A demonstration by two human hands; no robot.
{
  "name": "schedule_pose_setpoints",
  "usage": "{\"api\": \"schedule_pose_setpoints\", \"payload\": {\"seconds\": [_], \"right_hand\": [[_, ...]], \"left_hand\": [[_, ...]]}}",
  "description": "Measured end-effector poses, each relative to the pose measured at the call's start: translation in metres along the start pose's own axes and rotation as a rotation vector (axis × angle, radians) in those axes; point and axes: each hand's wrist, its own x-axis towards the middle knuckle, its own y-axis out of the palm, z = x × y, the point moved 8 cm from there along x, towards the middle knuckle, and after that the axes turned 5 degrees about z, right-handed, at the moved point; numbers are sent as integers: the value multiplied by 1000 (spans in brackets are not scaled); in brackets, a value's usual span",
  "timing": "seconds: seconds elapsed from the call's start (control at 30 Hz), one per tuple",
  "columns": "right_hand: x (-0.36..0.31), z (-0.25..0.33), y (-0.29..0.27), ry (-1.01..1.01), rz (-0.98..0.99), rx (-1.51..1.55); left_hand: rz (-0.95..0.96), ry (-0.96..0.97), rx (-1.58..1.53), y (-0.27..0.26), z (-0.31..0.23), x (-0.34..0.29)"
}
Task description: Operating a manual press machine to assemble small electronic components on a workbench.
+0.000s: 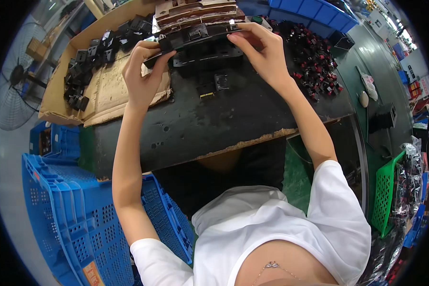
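Note:
At the far edge of the dark bench I hold a long black plastic panel (202, 34) by its two ends. My left hand (145, 71) pinches its left end between thumb and fingers. On the other end, my right hand (264, 50) closes its thumb and fingers from above. Just below, a second long black plastic piece (207, 58) lies close to the held panel; whether they touch I cannot tell. A small square black part (221, 82) and a dark piece with a yellow strip (206, 94) lie nearer me on the bench.
A cardboard tray (121, 78) with black plastic parts stands at left. Brown boards (195, 12) are stacked behind the panel. Small red-and-black parts (314, 62) are heaped at right, below a blue bin (314, 14). Blue crates (86, 209) stand lower left; a green basket (385, 195) lower right.

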Motion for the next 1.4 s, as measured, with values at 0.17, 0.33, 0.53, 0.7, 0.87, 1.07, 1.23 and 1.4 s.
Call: {"api": "schedule_pose_setpoints", "payload": {"seconds": [0.17, 0.33, 0.53, 0.7, 0.87, 1.07, 1.23, 1.4], "right_hand": [[1, 0, -3, -12, -13, -8], [-9, -25, 14, 509, 256, 325], [-28, -46, 27, 877, 271, 706], [-37, -52, 40, 1087, 274, 1048], [-37, -47, 46, 1059, 335, 1240], [-39, -48, 48, 1107, 317, 1293], [-39, -50, 51, 1108, 343, 1359], [-35, -51, 40, 1016, 260, 1066]], "left_hand": [[-9, -9, 11, -1, -1, 0], [204, -620, -314, 13, 32, -7], [157, -1064, -901, 35, 44, -30], [43, -1306, -1155, 42, 54, -50], [21, -1322, -1160, 42, 51, -51], [59, -1306, -1250, 43, 54, -50], [49, -1307, -1240, 41, 53, -49], [164, -1218, -1102, 41, 42, -43]]}}
